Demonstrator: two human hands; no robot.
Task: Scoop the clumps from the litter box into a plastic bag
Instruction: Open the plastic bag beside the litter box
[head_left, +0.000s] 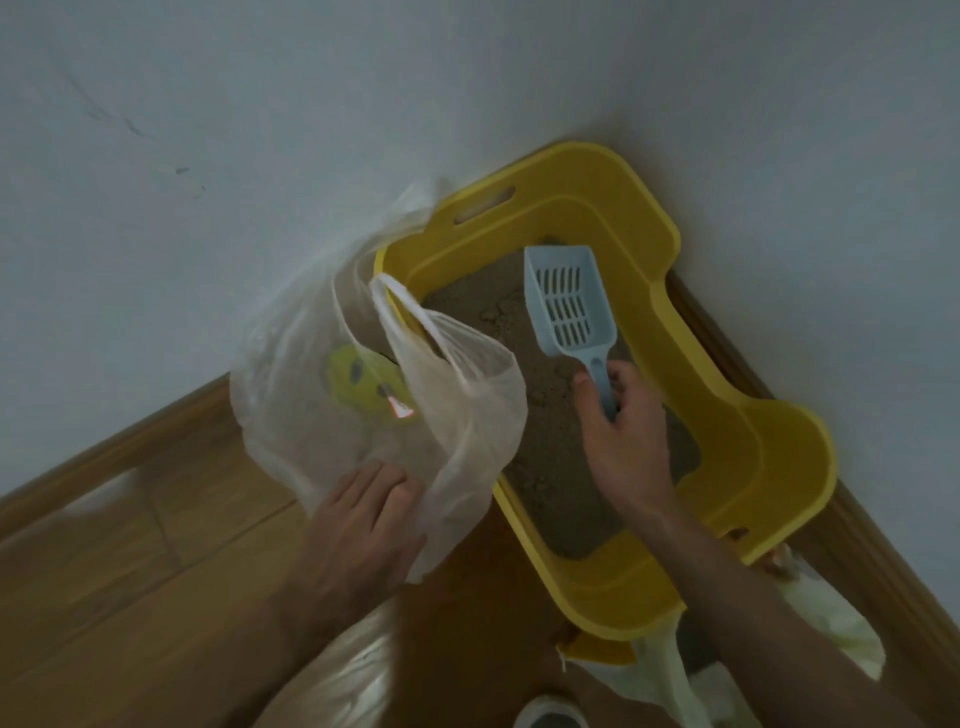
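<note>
A yellow litter box (717, 395) sits in the room's corner, filled with brownish-grey litter (550, 467) that has lumpy clumps near its far end. My right hand (618, 431) grips the handle of a pale blue slotted scoop (569, 301); the scoop hangs above the litter and looks empty. My left hand (363, 525) grips the edge of a clear plastic bag (374, 374) beside the box's left side. The bag stands open, with a yellow printed mark on it and one handle loop sticking up.
White walls (260, 130) meet behind the box, with a wooden skirting board (130, 436) along the wooden floor (130, 597). More pale plastic bags lie at the lower right (831, 629) and at the bottom (353, 675).
</note>
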